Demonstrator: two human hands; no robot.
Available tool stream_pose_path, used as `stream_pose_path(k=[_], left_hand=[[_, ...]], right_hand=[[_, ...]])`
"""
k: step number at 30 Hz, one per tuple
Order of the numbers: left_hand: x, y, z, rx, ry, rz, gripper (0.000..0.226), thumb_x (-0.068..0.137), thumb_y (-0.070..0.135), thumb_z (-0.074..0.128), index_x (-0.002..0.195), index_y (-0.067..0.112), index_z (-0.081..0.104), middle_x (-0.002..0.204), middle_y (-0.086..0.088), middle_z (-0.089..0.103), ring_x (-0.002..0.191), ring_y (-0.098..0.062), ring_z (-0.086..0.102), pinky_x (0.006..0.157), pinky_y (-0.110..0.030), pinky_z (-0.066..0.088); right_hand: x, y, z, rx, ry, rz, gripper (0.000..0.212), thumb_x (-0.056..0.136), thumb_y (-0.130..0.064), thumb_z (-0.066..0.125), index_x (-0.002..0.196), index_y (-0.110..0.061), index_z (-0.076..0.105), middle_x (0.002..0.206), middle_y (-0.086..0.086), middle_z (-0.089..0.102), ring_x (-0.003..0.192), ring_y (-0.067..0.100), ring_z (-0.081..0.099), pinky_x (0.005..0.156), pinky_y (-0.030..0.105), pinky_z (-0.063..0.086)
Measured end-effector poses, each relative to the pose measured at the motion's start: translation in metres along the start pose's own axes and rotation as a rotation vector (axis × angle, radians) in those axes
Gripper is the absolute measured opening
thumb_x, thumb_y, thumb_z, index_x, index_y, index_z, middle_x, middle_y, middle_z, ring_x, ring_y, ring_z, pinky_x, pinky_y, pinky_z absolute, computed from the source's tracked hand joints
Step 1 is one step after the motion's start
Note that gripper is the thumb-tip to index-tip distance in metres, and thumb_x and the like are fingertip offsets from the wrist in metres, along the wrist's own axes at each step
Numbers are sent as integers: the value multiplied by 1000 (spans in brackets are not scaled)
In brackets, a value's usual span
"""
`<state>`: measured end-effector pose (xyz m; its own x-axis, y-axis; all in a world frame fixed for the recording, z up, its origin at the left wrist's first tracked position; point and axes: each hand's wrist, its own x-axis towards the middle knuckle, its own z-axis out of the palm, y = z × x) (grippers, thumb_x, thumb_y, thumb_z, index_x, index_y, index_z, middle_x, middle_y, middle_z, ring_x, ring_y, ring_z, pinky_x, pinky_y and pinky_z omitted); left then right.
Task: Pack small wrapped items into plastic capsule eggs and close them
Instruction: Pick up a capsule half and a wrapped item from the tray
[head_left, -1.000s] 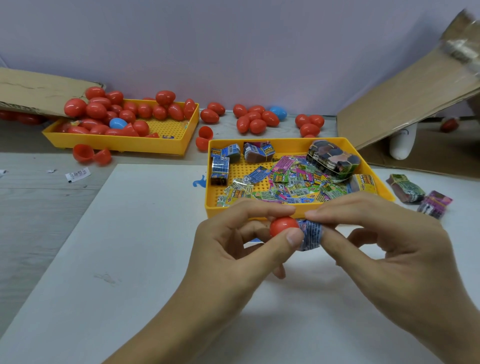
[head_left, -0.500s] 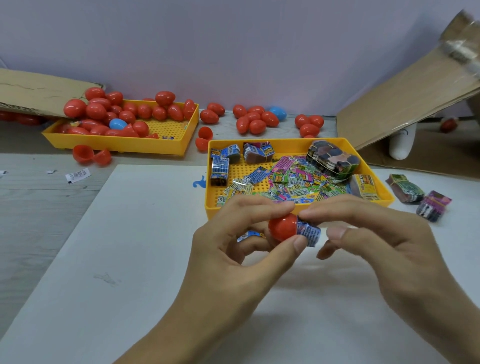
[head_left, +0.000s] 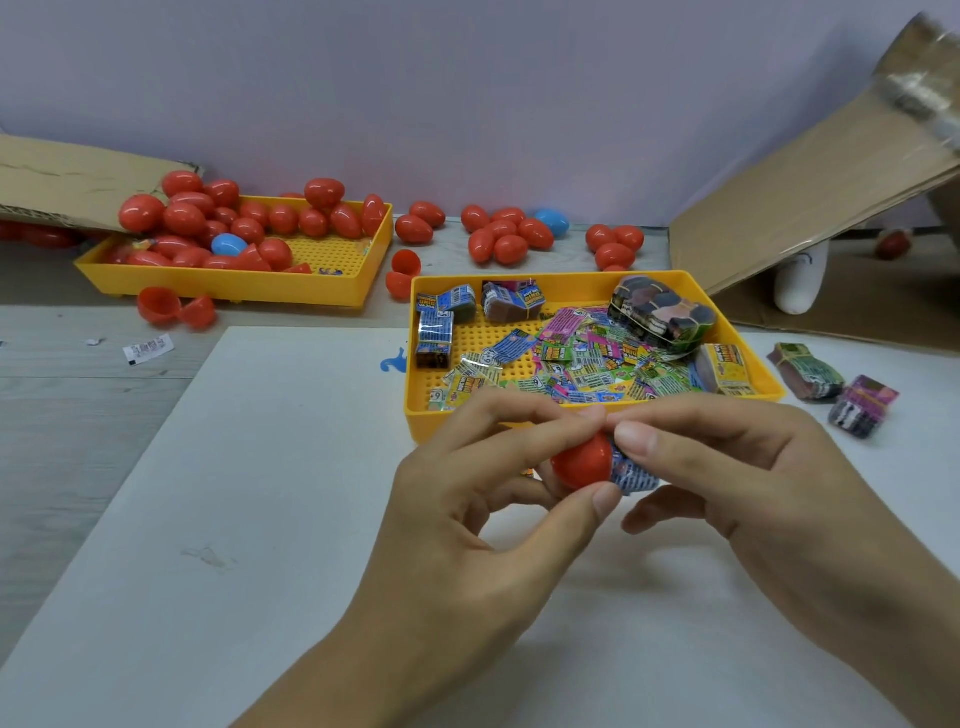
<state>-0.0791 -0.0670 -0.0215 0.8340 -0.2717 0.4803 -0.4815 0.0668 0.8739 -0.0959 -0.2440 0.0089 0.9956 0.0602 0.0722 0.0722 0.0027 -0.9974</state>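
My left hand (head_left: 483, 499) pinches a red egg half (head_left: 582, 462) between thumb and fingers, its opening turned to the right. A small blue wrapped item (head_left: 631, 475) sticks out of that opening. My right hand (head_left: 753, 478) presses on the wrapped item with thumb and forefinger. Both hands hover over the white sheet, just in front of the near yellow tray (head_left: 519, 423), which holds several loose and bundled wrapped items (head_left: 587, 358).
A second yellow tray (head_left: 234, 283) at the back left holds several red eggs and a blue one (head_left: 228, 244). More eggs (head_left: 501, 234) and open halves (head_left: 174, 309) lie on the table. Cardboard (head_left: 810, 192) leans at right; two bundles (head_left: 831, 387) lie beside the near tray.
The wrapped item has gone further into the red half. My right fingers moved in closer against it, and the pair of hands shifted slightly.
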Motion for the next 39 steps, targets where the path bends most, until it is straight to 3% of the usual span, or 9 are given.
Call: stream_pose_path(k=[7,11,20,26,30,36,39], left_hand=[[-2,0,2,34,-22,23,37,81,8,75,117,13,71,108,-4,60,96,-22,66,72,-23,57],[-2,-1,2,54,-45,47,46,77,-1,75,121,13,68,110,-8,59,94,-24,65,74,-22,58],[-1,0,2,172,-61,99,48,80,4,73,126,13,63,109,-6,58,88,-17,63,73,-22,59],[-3,1,4,55,-64,9,46,83,6,73,127,17,66,111,1,58,93,-19,64,76,-22,59],[-4,2,5,-48,-6,-79,34,80,21,75,114,18,74,104,4,61,86,-18,65,71,-23,57],[-2,1,5,-66,43,-120,29,80,24,73,109,24,75,105,1,65,89,-25,68,71,-33,61],[0,2,3,-195,103,-169,24,81,23,72,104,19,76,101,-7,70,84,-28,73,69,-35,62]], right_hand=[[1,-1,-3,34,-30,162,31,58,-24,89,86,-15,80,94,12,76,82,20,72,59,27,57],[4,-2,-8,140,-90,290,39,61,-32,82,95,-14,79,102,15,75,92,25,72,67,32,60],[7,-1,-12,266,-133,425,40,58,-26,79,97,-16,78,107,17,74,100,30,72,89,45,55],[7,1,-14,344,-172,476,46,62,-26,82,106,-17,76,114,17,72,97,26,71,77,37,59],[5,4,-10,298,-99,458,44,60,-23,84,103,-16,77,112,17,73,102,31,70,80,39,59],[4,3,-8,260,-49,362,37,60,-12,84,96,-17,79,100,14,76,76,18,72,56,27,58],[6,1,-10,279,-74,260,32,71,-20,67,101,-17,78,103,14,75,84,22,73,56,30,57]])
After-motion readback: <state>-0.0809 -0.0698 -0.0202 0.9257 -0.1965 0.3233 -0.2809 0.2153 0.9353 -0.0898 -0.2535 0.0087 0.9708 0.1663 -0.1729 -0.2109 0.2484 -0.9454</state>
